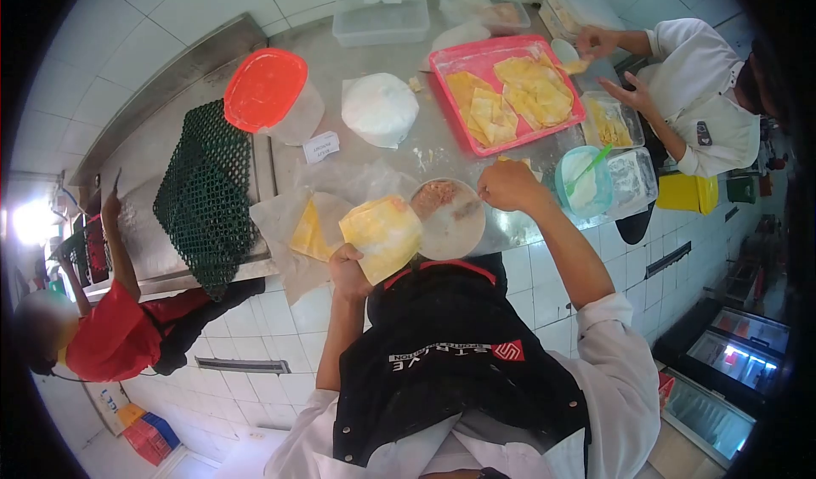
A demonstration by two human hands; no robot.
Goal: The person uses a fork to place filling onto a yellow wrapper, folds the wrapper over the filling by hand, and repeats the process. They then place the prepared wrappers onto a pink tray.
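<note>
My left hand (348,273) grips a flour-dusted yellow dough sheet (382,237) by its lower left edge, above the table's front edge. More yellow dough sheets (311,231) lie to its left on crumpled translucent wrapping (280,262). Just right of the held sheet is a round pale plate (463,224) with brown, minced-looking filling (435,201) on it. Over that plate's right rim, my right hand (510,187) is closed with its fingers curled; whatever is in them is hidden. Behind it stands a pink tray (459,122) of folded yellow dough pieces (531,92).
At right, a co-worker (697,96) handles dough by a teal bowl (561,181) with a green spoon (595,163). Flour (378,109), a red-lidded tub (265,90) and dark green mesh matting (204,198) lie left. Another person (110,330) in red stands far left.
</note>
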